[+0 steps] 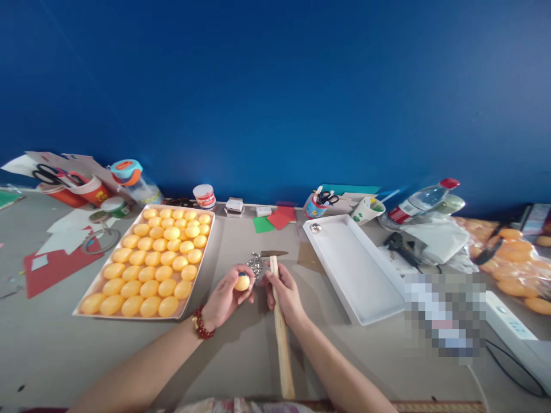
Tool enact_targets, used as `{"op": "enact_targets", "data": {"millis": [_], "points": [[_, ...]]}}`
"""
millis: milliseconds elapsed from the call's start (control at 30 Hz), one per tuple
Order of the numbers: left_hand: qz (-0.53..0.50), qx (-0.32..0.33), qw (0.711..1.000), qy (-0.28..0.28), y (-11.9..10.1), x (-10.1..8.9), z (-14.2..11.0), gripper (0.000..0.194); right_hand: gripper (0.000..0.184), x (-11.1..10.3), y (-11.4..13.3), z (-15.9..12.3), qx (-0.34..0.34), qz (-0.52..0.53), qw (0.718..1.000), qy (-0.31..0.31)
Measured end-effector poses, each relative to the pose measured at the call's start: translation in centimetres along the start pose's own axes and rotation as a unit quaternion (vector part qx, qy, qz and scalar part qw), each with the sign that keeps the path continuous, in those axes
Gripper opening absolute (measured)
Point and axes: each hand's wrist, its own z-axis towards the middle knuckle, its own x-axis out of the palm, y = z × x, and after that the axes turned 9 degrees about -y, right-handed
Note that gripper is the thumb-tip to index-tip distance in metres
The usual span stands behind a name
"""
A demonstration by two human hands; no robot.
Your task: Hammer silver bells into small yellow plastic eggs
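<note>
My left hand (228, 293) holds an orange ball (242, 281) in its fingers; the top of the ball is covered by something dark and silvery. My right hand (284, 292) is closed around the pale wooden handle of a hammer (282, 338), whose thin dark metal head lies crosswise at the far end. Between and beyond my hands sits a small heap of shiny silver metal bits (255, 264), too small to make out fully. To the left stands a shallow white box (186, 310) filled with rows of orange balls (150, 287).
A white tray (361, 275) on the right holds one silver ball (315, 228). Along the blue wall stand a white jar (204, 197), a pen cup (316, 207), a paper cup (368, 210) and bottles. A bag of orange balls (516, 258) and a power strip (510, 321) lie far right.
</note>
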Motion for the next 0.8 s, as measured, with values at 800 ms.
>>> {"op": "enact_targets", "data": {"millis": [800], "points": [[0.332,0.148,0.93,0.042,-0.4,-0.8,-2.1,0.031,0.042,0.0,0.7,-0.3,-0.008,-0.019,1.0,0.006]]}}
